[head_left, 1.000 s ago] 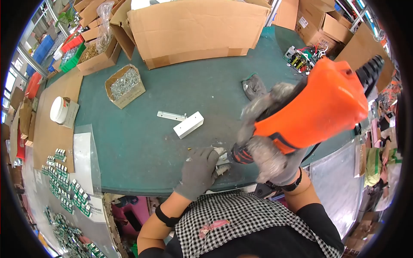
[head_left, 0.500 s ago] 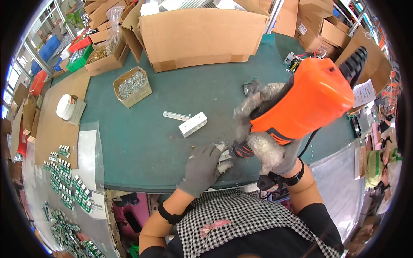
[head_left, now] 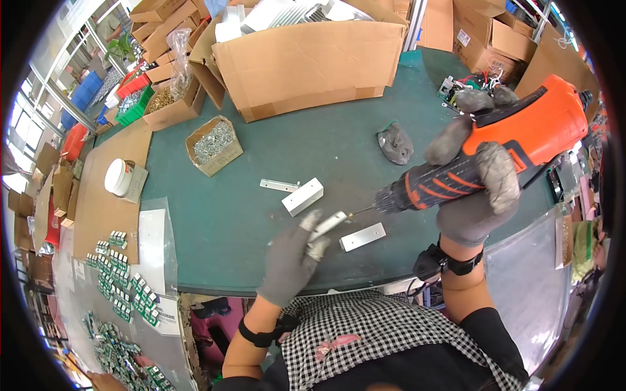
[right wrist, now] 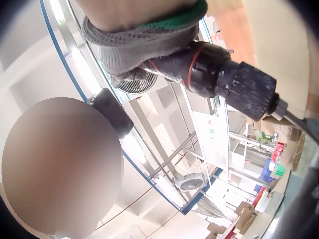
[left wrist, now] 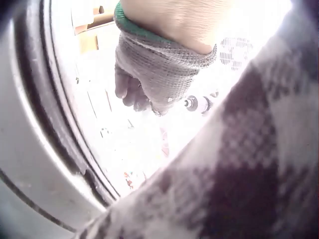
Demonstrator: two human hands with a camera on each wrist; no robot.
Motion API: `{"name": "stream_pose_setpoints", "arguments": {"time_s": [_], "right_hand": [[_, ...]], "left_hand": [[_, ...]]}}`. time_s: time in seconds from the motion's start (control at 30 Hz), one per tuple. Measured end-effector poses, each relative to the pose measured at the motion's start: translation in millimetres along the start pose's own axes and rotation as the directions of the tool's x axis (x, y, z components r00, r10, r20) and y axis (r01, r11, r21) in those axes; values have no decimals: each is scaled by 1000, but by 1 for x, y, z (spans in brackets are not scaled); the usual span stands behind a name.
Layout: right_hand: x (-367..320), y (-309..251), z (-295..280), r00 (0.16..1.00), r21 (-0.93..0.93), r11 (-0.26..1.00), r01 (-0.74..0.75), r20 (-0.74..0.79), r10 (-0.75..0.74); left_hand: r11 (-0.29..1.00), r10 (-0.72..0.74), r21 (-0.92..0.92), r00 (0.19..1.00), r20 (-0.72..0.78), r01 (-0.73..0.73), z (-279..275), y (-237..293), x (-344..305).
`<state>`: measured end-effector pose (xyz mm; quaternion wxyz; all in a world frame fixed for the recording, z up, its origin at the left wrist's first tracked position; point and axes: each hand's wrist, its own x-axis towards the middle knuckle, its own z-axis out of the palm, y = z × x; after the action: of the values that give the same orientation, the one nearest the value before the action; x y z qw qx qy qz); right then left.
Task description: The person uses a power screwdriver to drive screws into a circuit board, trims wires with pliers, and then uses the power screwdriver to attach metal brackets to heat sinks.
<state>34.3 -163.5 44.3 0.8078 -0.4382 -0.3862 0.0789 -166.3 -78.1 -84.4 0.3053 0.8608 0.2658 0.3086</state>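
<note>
In the head view the gloved left hand (head_left: 287, 260) pinches a small white metal piece (head_left: 328, 225) between thumb and fingers, above the front of the green table. The gloved right hand (head_left: 479, 195) grips an orange and black power drill (head_left: 433, 188), its bit pointing left with the tip at the right end of that piece. A white bar (head_left: 363, 237) with holes lies just right of the left hand. Beyond it are a white block (head_left: 303, 197) and a thin perforated strip (head_left: 279, 186). The right wrist view shows the drill's chuck (right wrist: 249, 89) in front of the right hand (right wrist: 144, 55).
A small box of screws (head_left: 215, 146) stands at the left, and a large carton (head_left: 310, 68) at the back. A grey cloth-like item (head_left: 395, 143) lies behind the drill. Green circuit boards (head_left: 120, 280) cover the left side; a white tub (head_left: 124, 178) stands behind them.
The drill has swung from over the left hand to the right, its chuck now away from the fingers. The left hand has shifted slightly left, and a white bar now shows on the table.
</note>
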Motion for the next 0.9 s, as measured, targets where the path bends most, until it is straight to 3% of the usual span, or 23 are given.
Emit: {"name": "stream_pose_setpoints", "arguments": {"time_s": [0.13,0.23,0.27,0.33,0.37,0.43,0.47,0.57,0.63,0.7,0.8,0.83,0.9], "right_hand": [[11,5,-8,995,-32,998,59,-79,-61],[13,7,-12,997,-33,998,49,-57,-50],[11,9,-13,995,-39,998,49,-82,-52],[10,12,-12,984,-73,995,74,-158,-85],[12,13,-8,969,-102,989,105,-212,-125],[10,15,-10,958,-45,995,87,-271,-97],[5,16,-13,964,45,998,40,-266,-26],[0,17,-21,999,295,955,-7,-28,16],[-2,19,-29,1000,267,964,-5,24,-2],[-3,19,-41,998,101,995,5,-63,1],[8,11,-48,997,70,997,18,-78,-13],[10,14,-46,982,34,999,25,-187,-18],[9,22,-52,976,40,999,-22,-215,30]], "left_hand": [[980,-86,-195,965,-246,37,-17,-45,20],[971,-150,-212,968,-203,106,-28,-67,42],[995,-66,58,972,-225,81,-29,-65,46],[826,110,564,972,-205,25,-34,-53,54],[857,119,515,970,-212,8,-35,-40,57],[933,138,345,986,-89,-99,-29,-6,56],[959,146,249,989,-29,-134,-22,7,54],[974,212,29,944,252,-226,-3,30,50],[973,163,134,970,179,-189,-2,24,44],[950,140,275,989,57,-150,-4,10,32],[879,-27,475,990,136,-41,-3,-21,16],[886,-60,463,986,153,-18,2,-27,12],[896,-123,443,974,191,26,9,-35,7]]}}
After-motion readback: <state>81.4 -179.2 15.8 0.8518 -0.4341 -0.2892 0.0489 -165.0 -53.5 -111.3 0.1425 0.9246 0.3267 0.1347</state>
